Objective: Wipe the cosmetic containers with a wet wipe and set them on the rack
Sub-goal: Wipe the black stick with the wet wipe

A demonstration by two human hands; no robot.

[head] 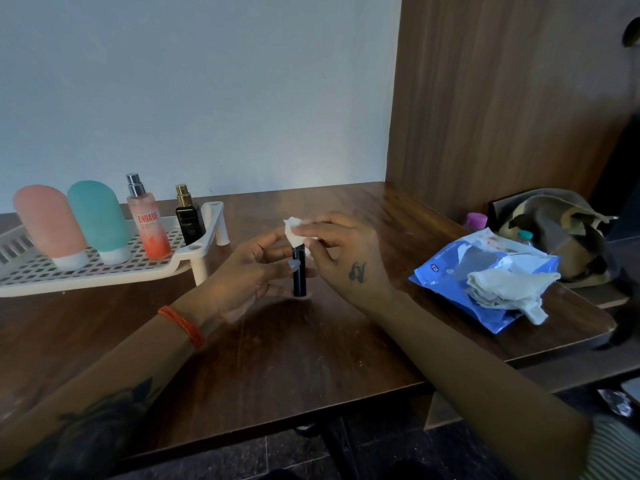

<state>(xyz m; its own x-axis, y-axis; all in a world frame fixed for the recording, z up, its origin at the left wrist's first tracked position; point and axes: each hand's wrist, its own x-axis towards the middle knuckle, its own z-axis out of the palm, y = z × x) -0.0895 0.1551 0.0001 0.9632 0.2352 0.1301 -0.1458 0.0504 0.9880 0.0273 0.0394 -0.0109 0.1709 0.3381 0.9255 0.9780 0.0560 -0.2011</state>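
Observation:
My left hand point(249, 268) grips a slim black tube point(299, 275) upright above the middle of the wooden table point(311, 348). My right hand point(343, 258) pinches a white wet wipe point(294, 232) against the tube's top. On the white perforated rack point(104, 271) at the left stand a pink bottle point(50, 225), a teal bottle point(98, 220), a pink-orange spray bottle point(147, 220) and a small black perfume bottle point(187, 216).
A blue wet-wipe pack point(460, 271) lies at the right with crumpled used wipes point(509, 289) on top. Behind it sit a bag point(554, 223) and a purple cap point(476, 221). A wooden panel rises at the back right.

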